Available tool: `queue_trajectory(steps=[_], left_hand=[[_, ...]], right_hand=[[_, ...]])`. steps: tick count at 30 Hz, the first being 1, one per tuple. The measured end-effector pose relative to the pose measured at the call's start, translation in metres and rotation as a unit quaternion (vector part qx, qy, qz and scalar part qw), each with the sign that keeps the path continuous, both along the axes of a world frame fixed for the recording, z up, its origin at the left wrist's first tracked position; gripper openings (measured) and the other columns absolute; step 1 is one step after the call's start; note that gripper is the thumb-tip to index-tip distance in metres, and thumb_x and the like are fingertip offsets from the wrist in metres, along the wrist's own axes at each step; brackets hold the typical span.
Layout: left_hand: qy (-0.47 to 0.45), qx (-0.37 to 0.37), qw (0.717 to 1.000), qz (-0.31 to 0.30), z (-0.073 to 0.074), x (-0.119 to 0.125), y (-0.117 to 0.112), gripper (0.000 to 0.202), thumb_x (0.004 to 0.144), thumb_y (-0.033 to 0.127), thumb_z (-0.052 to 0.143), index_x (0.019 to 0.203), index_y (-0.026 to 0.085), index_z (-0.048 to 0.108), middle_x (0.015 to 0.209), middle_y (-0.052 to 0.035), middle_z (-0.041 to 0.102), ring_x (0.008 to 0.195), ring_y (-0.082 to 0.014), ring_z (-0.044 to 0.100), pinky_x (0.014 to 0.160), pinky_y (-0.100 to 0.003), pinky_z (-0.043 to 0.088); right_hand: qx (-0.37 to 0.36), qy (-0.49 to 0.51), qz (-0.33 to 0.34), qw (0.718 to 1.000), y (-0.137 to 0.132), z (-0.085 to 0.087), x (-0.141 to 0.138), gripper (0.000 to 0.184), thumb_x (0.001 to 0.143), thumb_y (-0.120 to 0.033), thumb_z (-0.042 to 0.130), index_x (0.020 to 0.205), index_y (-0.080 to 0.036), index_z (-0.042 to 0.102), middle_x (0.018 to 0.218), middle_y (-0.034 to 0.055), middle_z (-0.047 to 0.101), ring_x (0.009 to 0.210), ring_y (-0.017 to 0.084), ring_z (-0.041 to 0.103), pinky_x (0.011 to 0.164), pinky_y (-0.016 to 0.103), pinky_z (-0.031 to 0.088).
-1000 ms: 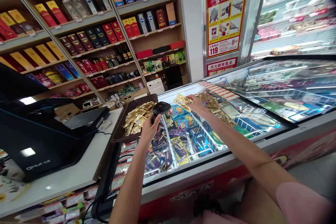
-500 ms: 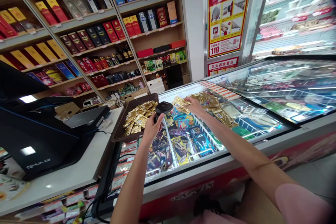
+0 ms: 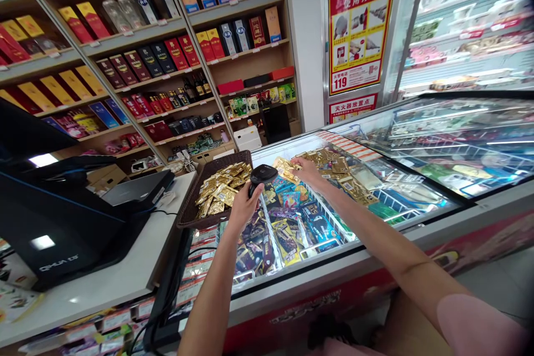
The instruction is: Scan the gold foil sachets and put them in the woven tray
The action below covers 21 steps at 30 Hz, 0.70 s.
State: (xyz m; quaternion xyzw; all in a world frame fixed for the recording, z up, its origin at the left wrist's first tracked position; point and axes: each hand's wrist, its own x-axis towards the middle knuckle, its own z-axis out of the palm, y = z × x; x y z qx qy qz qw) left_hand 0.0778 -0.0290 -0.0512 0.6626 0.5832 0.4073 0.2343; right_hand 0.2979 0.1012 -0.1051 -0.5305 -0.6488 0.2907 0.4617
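My left hand (image 3: 246,204) is wrapped around the handle of a black barcode scanner (image 3: 263,173), whose head points right. Facing it, my right hand (image 3: 306,171) pinches a shiny gold packet (image 3: 285,168) over the freezer. A brown wicker basket (image 3: 189,206) heaped with gold packets (image 3: 221,189) stands just left of the scanner. More gold packets (image 3: 340,166) lie on the glass to the right of my right hand. The print on the held packet is too small to read.
Below my hands, the chest freezer (image 3: 334,258) holds wire baskets of colourful packages (image 3: 287,239). A checkout terminal (image 3: 62,200) stands on the white counter (image 3: 167,233) at left. Shelves (image 3: 150,78) of boxes line the back wall, with a red poster (image 3: 361,22) beside them.
The scanner has shifted slightly right and down, closer to the gold packet. My right hand keeps its hold on the packet with little movement.
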Motion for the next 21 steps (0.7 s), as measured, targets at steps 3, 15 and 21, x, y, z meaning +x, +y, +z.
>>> queue_trajectory(steps=[3,15,21], left_hand=[[-0.012,-0.003,1.0,-0.003,-0.002,-0.003,-0.002,0.045,0.085,0.066,0.05,0.078,0.021,0.053,0.05,0.0043,0.052,0.044,-0.0125,0.049,0.047,-0.023,0.033],[-0.042,0.021,0.99,0.134,-0.013,-0.08,-0.054,0.047,0.086,0.066,0.049,0.073,0.021,0.048,0.047,0.0055,0.048,0.043,-0.0107,0.044,0.046,-0.022,0.032],[-0.06,0.033,0.974,0.215,-0.012,-0.119,-0.09,0.047,0.085,0.066,0.051,0.071,0.021,0.049,0.049,0.0057,0.047,0.045,-0.0102,0.042,0.047,-0.022,0.033]], right_hand=[[0.003,-0.014,0.008,1.0,-0.002,0.002,-0.006,0.032,0.077,-0.022,0.061,0.109,-0.02,0.064,0.111,0.0041,0.069,0.098,0.02,0.063,0.085,0.031,0.047],[-0.058,-0.015,0.122,0.991,-0.019,0.02,-0.121,0.037,0.082,-0.026,0.063,0.119,-0.02,0.061,0.121,0.0086,0.067,0.103,0.022,0.064,0.081,0.029,0.048],[-0.053,-0.044,0.191,0.979,-0.027,0.019,-0.212,0.033,0.083,-0.02,0.062,0.117,-0.019,0.062,0.124,0.0106,0.065,0.11,0.024,0.062,0.088,0.031,0.048]])
